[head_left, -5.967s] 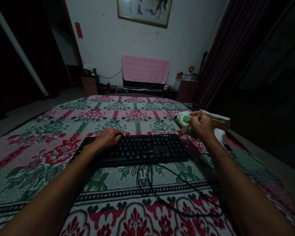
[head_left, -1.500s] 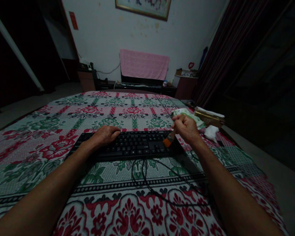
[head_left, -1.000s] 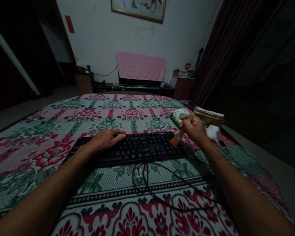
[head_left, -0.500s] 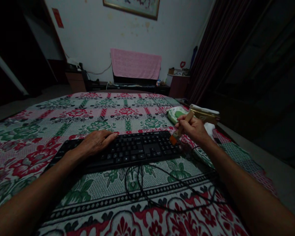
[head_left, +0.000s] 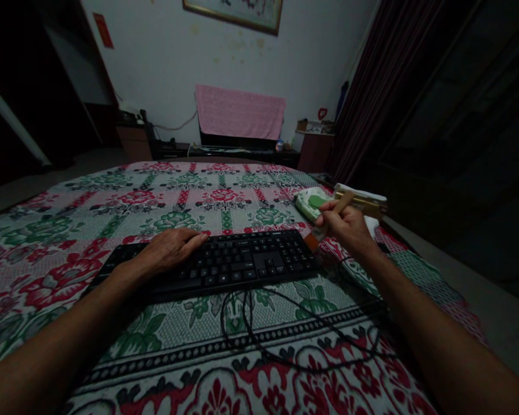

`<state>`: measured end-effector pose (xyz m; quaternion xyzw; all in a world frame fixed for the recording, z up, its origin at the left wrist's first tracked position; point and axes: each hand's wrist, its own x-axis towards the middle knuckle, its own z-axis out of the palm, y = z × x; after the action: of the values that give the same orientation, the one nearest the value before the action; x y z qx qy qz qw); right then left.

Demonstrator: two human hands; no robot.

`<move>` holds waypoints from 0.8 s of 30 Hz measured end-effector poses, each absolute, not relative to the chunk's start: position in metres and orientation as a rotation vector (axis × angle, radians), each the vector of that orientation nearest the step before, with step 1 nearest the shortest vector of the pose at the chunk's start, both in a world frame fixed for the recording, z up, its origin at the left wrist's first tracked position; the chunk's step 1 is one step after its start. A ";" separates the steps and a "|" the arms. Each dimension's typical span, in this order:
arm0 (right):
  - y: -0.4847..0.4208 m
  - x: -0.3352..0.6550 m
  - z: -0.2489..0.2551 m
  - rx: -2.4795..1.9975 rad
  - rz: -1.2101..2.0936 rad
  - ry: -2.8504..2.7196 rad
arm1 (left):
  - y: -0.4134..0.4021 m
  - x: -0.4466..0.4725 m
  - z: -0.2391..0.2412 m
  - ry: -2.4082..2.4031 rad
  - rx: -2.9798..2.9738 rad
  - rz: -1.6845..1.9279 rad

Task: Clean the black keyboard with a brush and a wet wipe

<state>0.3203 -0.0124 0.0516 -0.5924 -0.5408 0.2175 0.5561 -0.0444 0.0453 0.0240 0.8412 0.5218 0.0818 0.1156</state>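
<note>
A black keyboard (head_left: 237, 262) lies across a bed covered in a red, green and white floral spread (head_left: 112, 213). My left hand (head_left: 169, 249) rests flat on the keyboard's left half, fingers stretched out. My right hand (head_left: 346, 222) is closed round the wooden handle of a small brush (head_left: 328, 218), whose orange ferrule and bristles touch the keyboard's far right corner. The keyboard's black cable (head_left: 285, 334) loops over the spread in front of it.
Just beyond my right hand lie a green-and-white packet (head_left: 311, 202), a flat tan box (head_left: 365, 202) and a white crumpled tissue (head_left: 374, 227) near the bed's right edge. A pink cloth (head_left: 240, 112) covers a screen on a low stand by the far wall. Dark curtains hang at right.
My right hand has carried the brush from the number pad out to the keyboard's far right corner. The view swung left a little. My left hand stayed on the keys.
</note>
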 end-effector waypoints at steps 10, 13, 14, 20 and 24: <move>-0.016 0.290 0.032 -1.257 0.672 -1.422 | 0.046 -0.045 0.023 1.515 2.467 0.246; -0.012 0.303 0.030 -1.294 0.561 -1.385 | 0.046 -0.046 0.022 1.527 2.480 0.243; -0.011 0.306 0.030 -1.303 0.537 -1.370 | 0.046 -0.045 0.022 1.532 2.483 0.240; -0.017 0.297 0.035 -1.242 0.621 -1.381 | 0.046 -0.045 0.023 1.545 2.480 0.233; -0.015 0.297 0.032 -1.279 0.597 -1.422 | 0.045 -0.044 0.025 1.555 2.474 0.247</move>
<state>0.2971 -0.0151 0.0318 -0.5376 -0.5978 0.2509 0.5391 -0.0443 0.0448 0.0246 0.8390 0.5274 0.0836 0.1046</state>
